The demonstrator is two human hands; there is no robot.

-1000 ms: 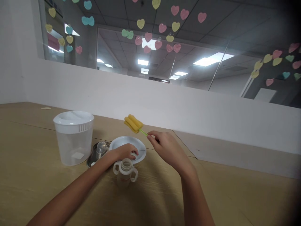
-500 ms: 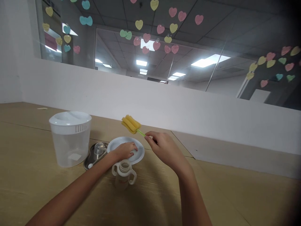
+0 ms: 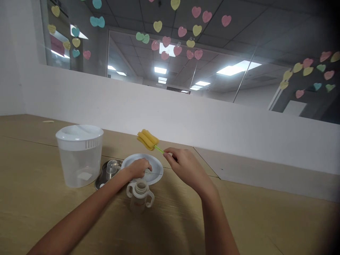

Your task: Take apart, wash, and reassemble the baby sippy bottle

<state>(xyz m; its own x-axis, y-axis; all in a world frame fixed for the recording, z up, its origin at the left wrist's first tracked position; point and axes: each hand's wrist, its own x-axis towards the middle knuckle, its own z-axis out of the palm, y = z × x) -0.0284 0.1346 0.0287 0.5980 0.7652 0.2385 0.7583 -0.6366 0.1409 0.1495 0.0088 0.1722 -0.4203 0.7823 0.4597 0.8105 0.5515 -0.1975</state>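
Beyond the tan table (image 3: 265,219), from where I stand, a white wall (image 3: 170,113) rises to a band of glass dotted with heart-shaped notes (image 3: 197,30) in pink, yellow, green and blue. Take the bowl as a clock's centre, with twelve toward that wall.

At twelve is the brush (image 3: 148,140), held up in the air. Its head is plump yellow sponge, split into thick, long lobes with soft, rounded edges; its handle is thin and bright lime green. Thumb and fingertips of the right hand (image 3: 187,168) pinch that handle, and the sponge points off toward ten.

Under it sits the bowl (image 3: 158,168), pale, wide and shallow. The left hand (image 3: 139,167) is over it, reaching in from seven, fingers curled down; I can't tell whether they grip anything.

Just beside the bowl at six stands the bottle (image 3: 138,198), upright, cloudy and open-topped, with a looped handle on either side. Near nine lies a dark metal tray (image 3: 105,171) bearing a clear cap (image 3: 112,168). Farther out, between nine and ten, stands a see-through bucket (image 3: 79,163) with a white lid on top.
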